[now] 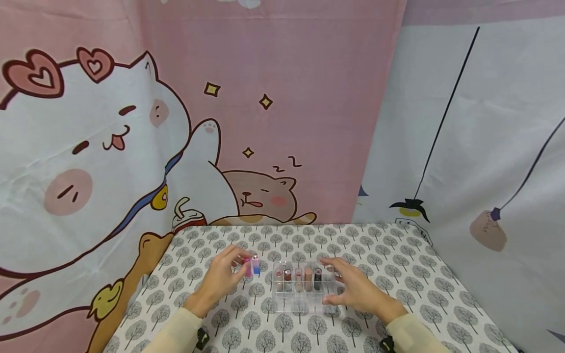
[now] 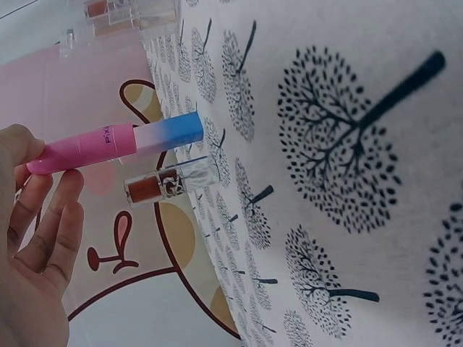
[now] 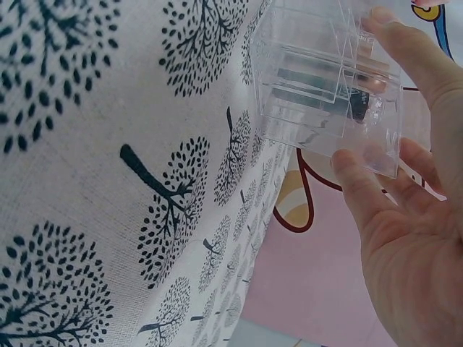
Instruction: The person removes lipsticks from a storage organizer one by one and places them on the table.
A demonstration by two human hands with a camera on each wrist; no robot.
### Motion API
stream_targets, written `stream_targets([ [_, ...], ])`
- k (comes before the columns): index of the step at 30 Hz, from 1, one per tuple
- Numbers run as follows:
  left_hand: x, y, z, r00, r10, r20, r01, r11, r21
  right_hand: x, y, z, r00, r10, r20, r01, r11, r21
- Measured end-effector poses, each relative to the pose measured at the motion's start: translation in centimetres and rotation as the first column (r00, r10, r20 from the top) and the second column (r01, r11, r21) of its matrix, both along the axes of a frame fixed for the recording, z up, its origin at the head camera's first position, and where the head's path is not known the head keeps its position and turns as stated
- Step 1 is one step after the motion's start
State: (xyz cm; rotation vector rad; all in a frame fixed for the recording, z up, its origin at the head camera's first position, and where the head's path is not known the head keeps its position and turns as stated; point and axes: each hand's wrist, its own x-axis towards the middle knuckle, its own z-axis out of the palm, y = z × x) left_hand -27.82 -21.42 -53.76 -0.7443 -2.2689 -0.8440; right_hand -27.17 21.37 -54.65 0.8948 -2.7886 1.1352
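Note:
My left hand (image 1: 225, 274) pinches a pink-and-blue lip gloss tube (image 2: 116, 144) by its pink end, thumb on one side and fingers on the other. Its blue end points down toward the table. Beside the tube, apart from the fingers, is a clear lip tube (image 2: 170, 181) with brownish-red contents. On the other side, my right hand (image 1: 355, 289) grips a clear plastic organizer (image 1: 289, 304) at its right side, the thumb and fingers spread across the box. Several lip products stand in the organizer's back row, among them a peach tube (image 1: 308, 279) and a black one (image 1: 318, 278).
A cloth printed with grey trees covers the table (image 1: 282, 333). Behind it hangs a pink curtain (image 1: 309, 122) with cartoon animals, and a pale curtain (image 1: 441, 122) hangs along the right side.

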Motion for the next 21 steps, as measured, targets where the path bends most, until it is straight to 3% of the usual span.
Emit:
stream_targets([
  [6, -0.3, -0.4, -0.4, 1.000, 0.018, -0.007, -0.018, 1.000, -0.001, 0.0, 0.1, 0.0, 1.000, 0.004, 0.002, -0.004, 1.000, -0.005],
  [21, -0.5, -1.3, -1.2, 0.990, 0.097, 0.098, -0.097, 0.995, -0.001, 0.1, 0.0, 0.1, 1.000, 0.003, 0.014, -0.002, 1.000, -0.010],
])
